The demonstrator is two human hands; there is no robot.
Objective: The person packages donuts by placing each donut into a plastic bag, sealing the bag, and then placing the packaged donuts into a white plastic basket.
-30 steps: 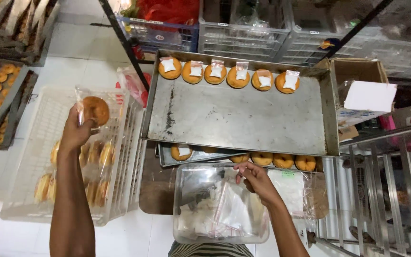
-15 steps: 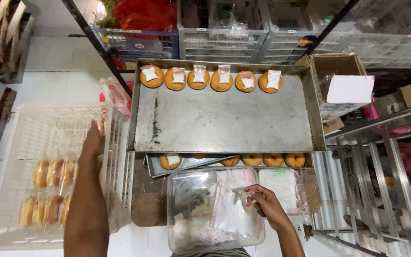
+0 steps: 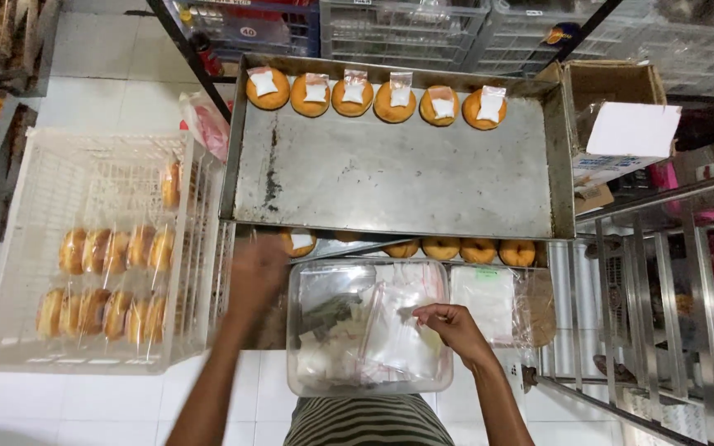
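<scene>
The right hand (image 3: 449, 327) is pinching a clear bag (image 3: 390, 330); the blurry left hand (image 3: 256, 272), grip unclear, might be bumping the tray (image 3: 398, 177).

Right hand (image 3: 448, 326) rests in clear plastic tub (image 3: 303, 376), fingertips pinching a clear plastic bag (image 3: 390, 334). Left hand (image 3: 256, 272), blurred, hovers between white wire crate (image 3: 18, 248) of bagged donuts (image 3: 113, 248) and tub. Metal tray (image 3: 398, 177) carries six donuts (image 3: 378, 99) along far edge, each topped with a small white sachet (image 3: 401, 87)
</scene>
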